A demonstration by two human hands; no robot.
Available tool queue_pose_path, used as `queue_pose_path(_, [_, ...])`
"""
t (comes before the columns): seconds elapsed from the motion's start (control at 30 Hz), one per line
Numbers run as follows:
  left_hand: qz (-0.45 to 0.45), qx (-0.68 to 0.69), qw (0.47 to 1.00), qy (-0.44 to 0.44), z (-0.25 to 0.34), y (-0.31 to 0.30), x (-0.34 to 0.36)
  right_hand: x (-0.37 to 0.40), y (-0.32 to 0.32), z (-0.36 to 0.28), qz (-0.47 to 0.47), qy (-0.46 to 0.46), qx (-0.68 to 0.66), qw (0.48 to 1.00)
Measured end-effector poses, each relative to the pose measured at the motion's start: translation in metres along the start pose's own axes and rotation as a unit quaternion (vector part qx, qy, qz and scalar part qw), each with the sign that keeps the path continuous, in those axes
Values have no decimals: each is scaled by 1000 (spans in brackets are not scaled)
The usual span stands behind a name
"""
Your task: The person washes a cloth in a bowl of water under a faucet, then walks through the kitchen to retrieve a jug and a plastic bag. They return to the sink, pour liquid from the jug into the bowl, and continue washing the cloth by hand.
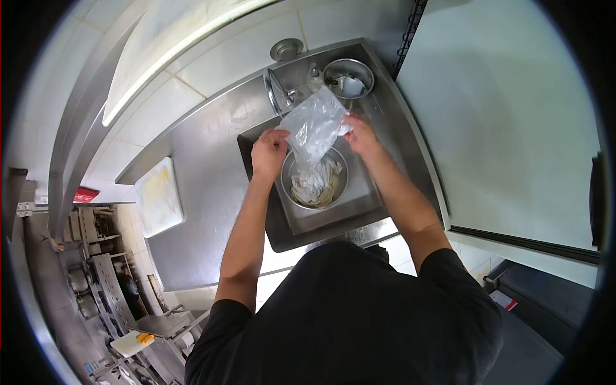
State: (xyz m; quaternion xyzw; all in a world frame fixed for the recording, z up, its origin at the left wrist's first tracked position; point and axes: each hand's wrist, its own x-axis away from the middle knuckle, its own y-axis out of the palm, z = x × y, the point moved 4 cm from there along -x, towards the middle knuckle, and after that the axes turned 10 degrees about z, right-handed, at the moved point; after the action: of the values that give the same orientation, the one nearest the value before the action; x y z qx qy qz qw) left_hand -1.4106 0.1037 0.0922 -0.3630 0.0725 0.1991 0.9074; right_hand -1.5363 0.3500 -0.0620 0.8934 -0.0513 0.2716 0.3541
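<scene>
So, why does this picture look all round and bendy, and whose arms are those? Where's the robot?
There's no robot here. These are a person's own two bare hands, and this one picture comes from a camera worn on their head, looking down. The view is curved, with dark corners.

The left hand and right hand hold a clear plastic bag between them. Below it, a metal bowl sits in the sink with pale, stringy stuff inside; I can't tell what. A white board lies on the steel counter, left of the sink.
</scene>
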Motion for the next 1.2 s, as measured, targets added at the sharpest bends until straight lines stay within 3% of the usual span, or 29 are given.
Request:
queue_pose_path(0.23, [60,-29,991,114,53,30,-86,-36,93,-160,-33,-168,83,982])
queue_pose_path(0.27, [56,-28,995,77,61,38,-94,-41,103,-176,-46,-207,111,971])
queue_pose_path(0.33, [41,-72,991,101,63,62,-110,-53,120,-198,-70,-282,168,942])
queue_pose_path(0.4, [21,-147,981,123,64,86,-121,-63,127,-206,-83,-311,202,925])
queue_pose_path(0.53, [0,-115,991,67,31,140,-132,-78,127,-207,-75,-361,271,889])
queue_pose_path(0.6, [19,-95,992,85,6,167,-137,-76,128,-207,-59,-365,329,869])
queue_pose_path(0.8, [-12,-41,998,53,10,175,-144,-83,125,-206,-63,-437,403,802])
queue_pose_path(1.0, [30,7,996,78,23,158,-157,-83,116,-193,-51,-365,318,873])
queue_pose_path(1.13, [25,59,996,57,16,158,-162,-89,111,-182,-54,-344,280,895])
queue_pose_path(1.2, [34,6,997,68,13,158,-161,-88,117,-184,-61,-337,285,895])
